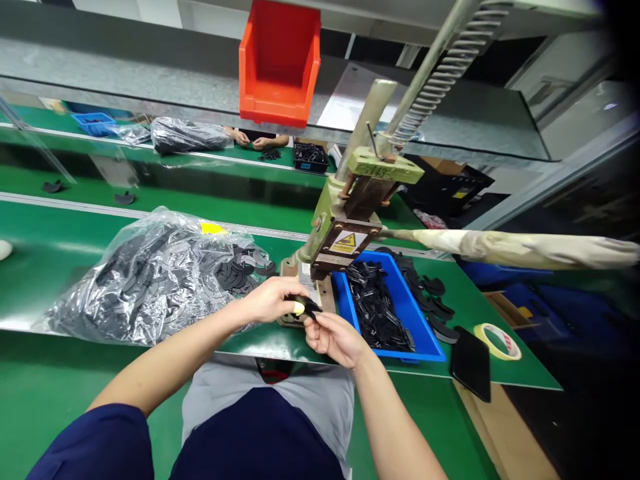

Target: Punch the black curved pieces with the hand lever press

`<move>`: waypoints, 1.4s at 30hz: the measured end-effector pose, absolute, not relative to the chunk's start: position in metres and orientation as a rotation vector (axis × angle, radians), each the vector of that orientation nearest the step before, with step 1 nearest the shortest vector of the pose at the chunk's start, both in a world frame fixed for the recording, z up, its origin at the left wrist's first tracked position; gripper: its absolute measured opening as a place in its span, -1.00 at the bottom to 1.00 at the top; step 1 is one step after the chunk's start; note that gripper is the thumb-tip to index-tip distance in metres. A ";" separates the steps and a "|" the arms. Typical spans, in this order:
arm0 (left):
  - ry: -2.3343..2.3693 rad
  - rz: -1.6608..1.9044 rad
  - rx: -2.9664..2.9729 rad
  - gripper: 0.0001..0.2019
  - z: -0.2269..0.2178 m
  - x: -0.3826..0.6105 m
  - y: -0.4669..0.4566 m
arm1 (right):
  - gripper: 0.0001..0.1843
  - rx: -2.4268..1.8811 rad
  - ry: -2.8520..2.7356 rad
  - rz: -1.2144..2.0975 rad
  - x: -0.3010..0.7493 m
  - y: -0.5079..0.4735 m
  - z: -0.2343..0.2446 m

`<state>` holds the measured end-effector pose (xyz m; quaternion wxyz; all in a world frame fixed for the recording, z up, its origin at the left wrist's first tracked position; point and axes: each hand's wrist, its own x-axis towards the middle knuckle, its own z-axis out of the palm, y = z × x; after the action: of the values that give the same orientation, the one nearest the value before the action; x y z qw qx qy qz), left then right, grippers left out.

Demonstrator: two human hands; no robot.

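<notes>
My left hand and my right hand meet in front of the base of a green hand press. Both pinch a small black plastic part between their fingertips; a yellow cot covers one left fingertip. The part is held just below the press head with its yellow warning label. To the left, a clear plastic bag full of black curved parts lies open toward my hands. A blue tray of small black pieces stands right of the press.
The press's wrapped lever sticks out to the right. Loose black parts, a tape roll and a black pad lie right of the tray. A red bin hangs above. Another person's hands work across the conveyor.
</notes>
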<state>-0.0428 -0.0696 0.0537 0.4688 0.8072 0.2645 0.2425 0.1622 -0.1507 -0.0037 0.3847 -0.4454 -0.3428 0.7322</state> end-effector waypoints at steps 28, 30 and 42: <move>0.159 0.837 2.354 -0.76 0.069 -0.057 -0.103 | -0.49 -1.091 -1.128 1.554 0.131 -0.200 -0.022; 0.165 0.933 2.332 -0.80 0.064 -0.061 -0.104 | -0.49 -1.085 -1.171 1.571 0.136 -0.196 -0.017; 0.196 1.092 2.776 -0.76 0.060 -0.087 -0.100 | -0.48 -1.388 -1.285 1.195 0.147 -0.184 -0.040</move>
<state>-0.0873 -0.1002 0.0605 0.0759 0.9259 0.0653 0.3643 0.1472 -0.1842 -0.0399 0.4368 -0.5582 -0.5166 0.4803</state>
